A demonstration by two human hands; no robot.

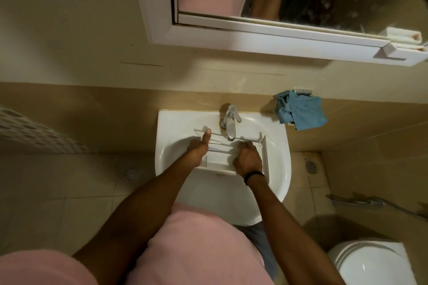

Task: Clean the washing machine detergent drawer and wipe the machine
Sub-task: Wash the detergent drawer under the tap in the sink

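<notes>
Stands over a white sink (279,169). Holds the detergent drawer (220,162) down in the basin of the sink, with the far end just under the faucet (230,122). Grips the drawer's left edge with the left hand (196,151): thumb stretched flat along the rim toward the faucet, fingers wrapped round the side and mostly hidden. Reaches into the drawer's right half with the right hand (249,161), fingers curled downward, knuckles up; cannot tell whether holding anything or only pressing on the plastic. Wears a black band (253,174) on the right wrist.

Beyond the sink's far right corner, on the tan ledge (347,109): a crumpled blue cloth (303,114), draped over a small pale object. Above the sink, on the wall: a white-framed mirror cabinet (254,37). On the floor left of the sink: a round drain (132,173). Right of the sink: a second drain (311,166) and part of a white toilet (370,264).
</notes>
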